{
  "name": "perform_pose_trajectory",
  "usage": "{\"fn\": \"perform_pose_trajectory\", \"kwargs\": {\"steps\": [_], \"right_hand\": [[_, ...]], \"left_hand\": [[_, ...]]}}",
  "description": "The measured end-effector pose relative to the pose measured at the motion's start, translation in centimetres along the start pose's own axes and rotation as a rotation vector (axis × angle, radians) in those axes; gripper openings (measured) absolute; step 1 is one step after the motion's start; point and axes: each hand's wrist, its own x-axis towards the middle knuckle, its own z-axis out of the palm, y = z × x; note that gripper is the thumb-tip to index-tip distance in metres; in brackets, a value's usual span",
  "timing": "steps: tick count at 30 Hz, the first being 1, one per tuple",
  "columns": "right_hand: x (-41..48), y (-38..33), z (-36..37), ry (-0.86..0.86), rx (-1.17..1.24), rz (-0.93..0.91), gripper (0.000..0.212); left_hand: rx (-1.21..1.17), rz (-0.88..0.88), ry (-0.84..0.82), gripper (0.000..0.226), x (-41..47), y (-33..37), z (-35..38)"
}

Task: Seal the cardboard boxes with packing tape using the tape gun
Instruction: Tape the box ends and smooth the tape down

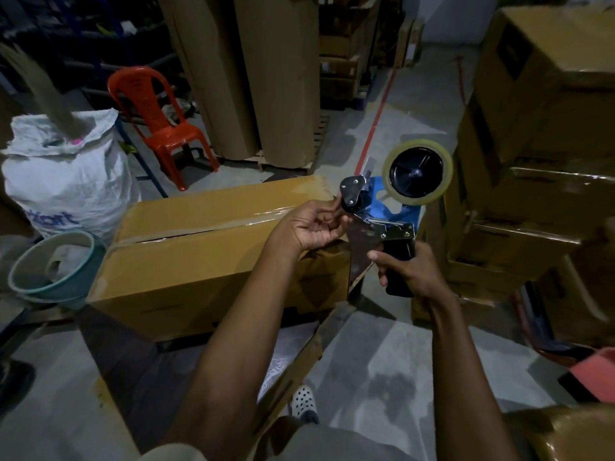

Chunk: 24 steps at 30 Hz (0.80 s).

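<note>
Close in front, the right hand (409, 272) grips the tape gun (387, 212) by its black handle, fingers curled round it, holding it up just right of the box (206, 251). The left hand (312, 227), fingers partly curled, pinches at the black roller on the gun's front. A clear tape roll (389, 168) sits on its far end. Clear tape runs along the box's top seam. Rightward rises a box stack (532, 128); farther left stand a white sack (66, 184) and a red chair (156, 124).

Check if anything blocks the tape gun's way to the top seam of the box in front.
Nothing lies on the box along its seam. Only the left hand, pinching the tape gun at its roller end, sits between gun and box.
</note>
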Motion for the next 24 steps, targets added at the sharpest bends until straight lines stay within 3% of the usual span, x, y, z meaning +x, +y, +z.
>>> {"fn": "perform_pose_trajectory", "kwargs": {"steps": [5, 8, 12, 14, 17, 20, 24], "right_hand": [[-1.0, 0.3, -0.9, 0.010, -0.012, 0.009, 0.034], [-1.4, 0.2, -1.1, 0.004, -0.010, 0.013, 0.034], [-2.1, 0.0, -1.3, -0.002, -0.017, 0.007, 0.033], [-2.3, -0.2, -1.4, 0.001, -0.023, -0.001, 0.031], [-2.9, -0.2, -1.4, 0.008, -0.016, -0.005, 0.029], [-4.1, -0.1, -1.5, 0.013, -0.034, 0.013, 0.034], [-5.9, 0.4, -1.9, -0.003, -0.038, 0.073, 0.031]], "left_hand": [[-0.048, -0.039, 0.019, 0.030, -0.3, -1.0, 0.3], [-0.022, -0.076, 0.025, 0.023, -0.6, -0.3, 0.2], [0.016, -0.125, -0.014, 0.041, -0.5, 0.5, 0.4], [0.087, -0.096, -0.010, 0.039, -0.8, 0.2, 1.0], [0.198, -0.073, 0.055, 0.015, -1.4, -0.7, 1.6], [0.363, -0.090, 0.119, 0.027, -1.7, -0.9, 1.6], [0.710, -0.146, 0.118, 0.025, -2.5, -0.6, 2.0]]}}
